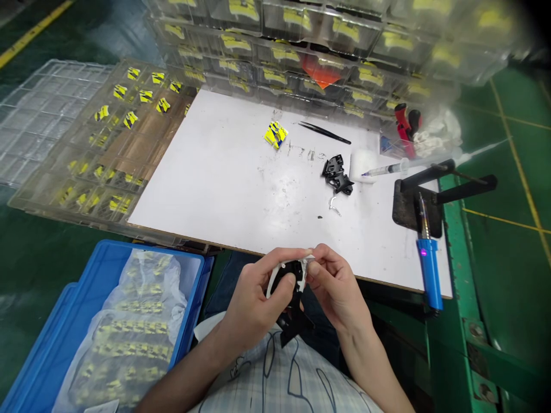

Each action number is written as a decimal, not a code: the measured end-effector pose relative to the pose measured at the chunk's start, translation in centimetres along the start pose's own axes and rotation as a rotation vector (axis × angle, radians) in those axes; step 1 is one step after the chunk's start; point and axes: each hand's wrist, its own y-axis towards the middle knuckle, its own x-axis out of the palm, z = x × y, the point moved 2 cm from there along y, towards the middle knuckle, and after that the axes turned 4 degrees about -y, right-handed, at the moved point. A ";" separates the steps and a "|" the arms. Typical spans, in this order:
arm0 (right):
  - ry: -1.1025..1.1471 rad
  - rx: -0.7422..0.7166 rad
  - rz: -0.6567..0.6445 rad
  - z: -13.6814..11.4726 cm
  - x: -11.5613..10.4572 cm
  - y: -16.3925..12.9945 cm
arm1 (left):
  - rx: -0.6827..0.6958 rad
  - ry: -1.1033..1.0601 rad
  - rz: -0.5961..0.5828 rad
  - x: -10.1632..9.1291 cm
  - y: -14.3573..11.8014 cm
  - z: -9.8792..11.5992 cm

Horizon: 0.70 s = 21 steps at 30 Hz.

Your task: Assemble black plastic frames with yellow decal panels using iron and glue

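Both hands work low, over the lap, just short of the tabletop [224,172] edge. Left hand [252,304] has its grip closed around a black-and-white plastic part [289,281], thumb pressed on its face. Right hand [333,287] pinches the part's white upper edge with fingertips; the grip is tight there. The fitting looks to be mid-way: the piece is not yet set down.

Left of the grips, a blue bin [55,344] holds bagged yellow pieces. Beyond the grips, on the tabletop: another black part [338,175], a yellow piece [275,135], tweezers [325,132], a syringe [385,168]. Right of them, a blue-handled tool [428,264] in its stand.
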 end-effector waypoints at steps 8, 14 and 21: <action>0.011 -0.009 0.018 0.0 0.0 0.0 | 0.000 -0.025 0.000 0.3 0.1 -0.3; 0.020 -0.016 0.048 0.2 0.0 -0.1 | -0.014 -0.173 0.027 1.0 0.3 -0.8; 0.010 0.028 -0.060 0.2 -0.2 -0.2 | -0.018 -0.228 -0.035 0.9 0.0 -0.4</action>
